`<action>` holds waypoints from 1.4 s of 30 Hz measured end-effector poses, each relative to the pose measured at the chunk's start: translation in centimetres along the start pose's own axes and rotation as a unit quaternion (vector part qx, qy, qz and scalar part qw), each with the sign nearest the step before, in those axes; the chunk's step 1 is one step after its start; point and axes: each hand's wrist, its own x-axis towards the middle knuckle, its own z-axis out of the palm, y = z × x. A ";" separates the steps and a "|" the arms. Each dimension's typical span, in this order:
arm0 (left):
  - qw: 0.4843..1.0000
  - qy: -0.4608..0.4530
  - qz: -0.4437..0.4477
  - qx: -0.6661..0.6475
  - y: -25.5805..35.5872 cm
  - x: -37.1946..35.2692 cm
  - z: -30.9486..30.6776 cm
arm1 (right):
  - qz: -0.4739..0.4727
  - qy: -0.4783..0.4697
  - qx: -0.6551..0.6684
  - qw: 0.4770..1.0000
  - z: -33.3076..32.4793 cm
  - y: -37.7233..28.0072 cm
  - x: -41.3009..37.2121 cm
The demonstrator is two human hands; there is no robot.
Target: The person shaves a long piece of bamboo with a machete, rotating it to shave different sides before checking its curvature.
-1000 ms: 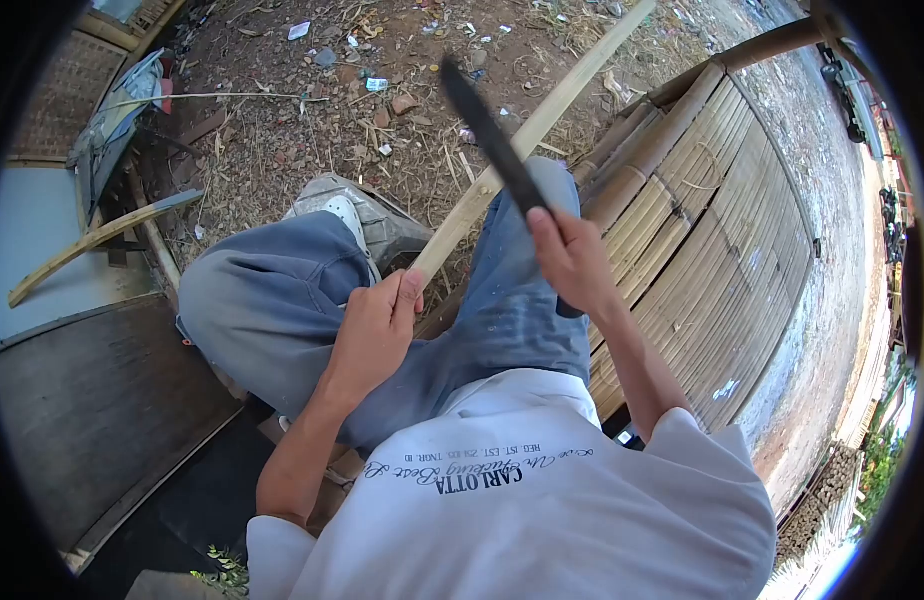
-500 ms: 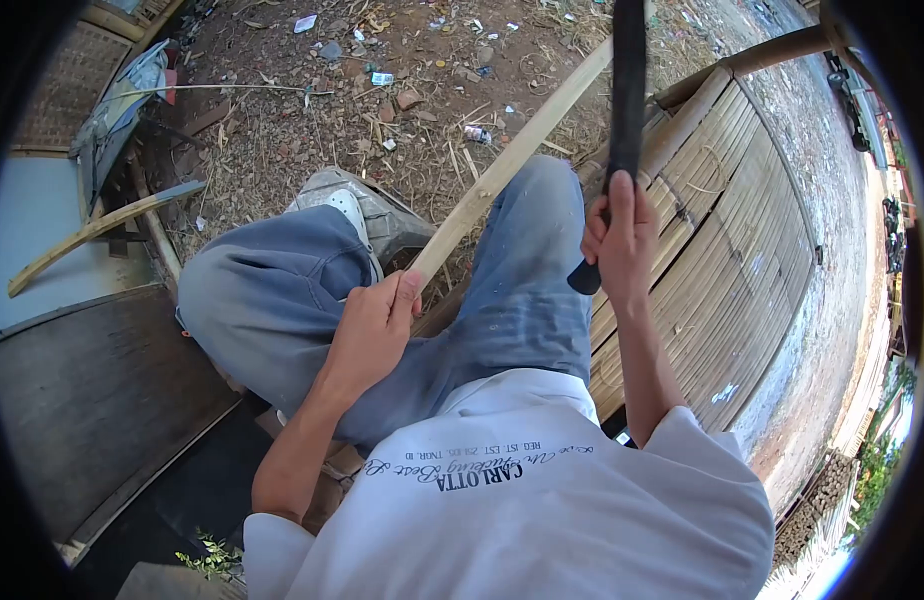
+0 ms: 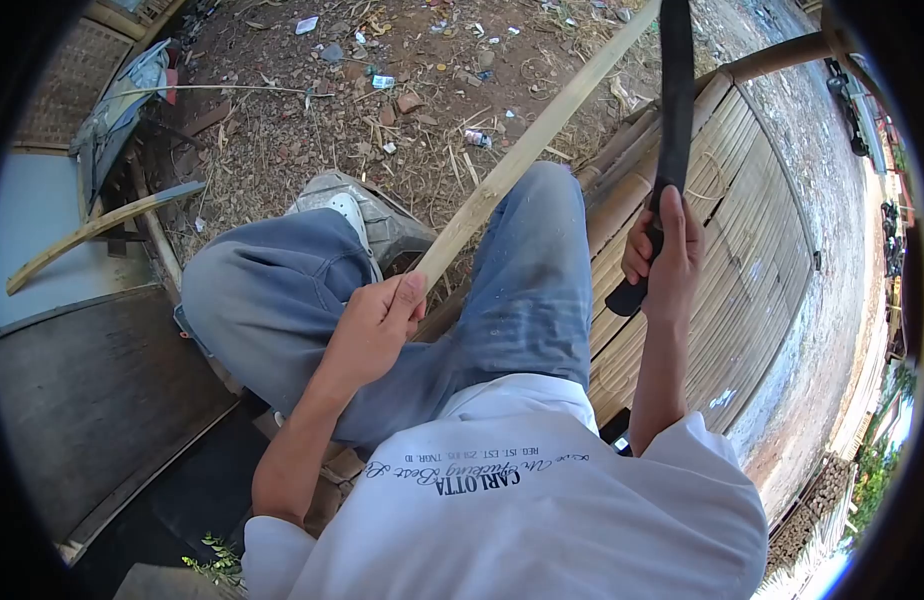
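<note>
My left hand (image 3: 382,325) is closed around the near end of a long pale bamboo strip (image 3: 527,150). The strip slants up and away to the right, past my knee, with its far end running out at the top of the view. In my right hand (image 3: 672,250) is a machete (image 3: 677,100) with a dark blade and a black handle, the fingers wrapped round the grip. Its blade points up and away, and its upper part comes right beside the strip near the top edge.
Right of my leg lies a bamboo slat platform (image 3: 742,230) with a pole frame. Littered ground (image 3: 402,100) spreads ahead. A curved wooden piece (image 3: 102,235) lies at left, above a dark panel (image 3: 102,370). A rubber-like grey block (image 3: 382,220) sits by my shoe.
My right hand has moved right and slightly down with the machete. The bamboo strip's far end has swung a little to the right; my left hand stays nearly in place.
</note>
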 end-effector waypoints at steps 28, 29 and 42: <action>0.996 0.020 0.049 0.073 -0.1 -0.5 0.3 | 0.011 -0.195 -0.205 0.959 2.9 6.4 -3.3; 0.996 0.026 0.046 0.070 -0.2 -0.3 0.2 | 0.162 -0.105 -0.040 0.980 1.5 5.4 -2.6; 0.995 0.017 0.050 0.079 0.8 -0.6 0.6 | -0.045 -0.070 -0.136 0.987 0.7 5.1 -0.5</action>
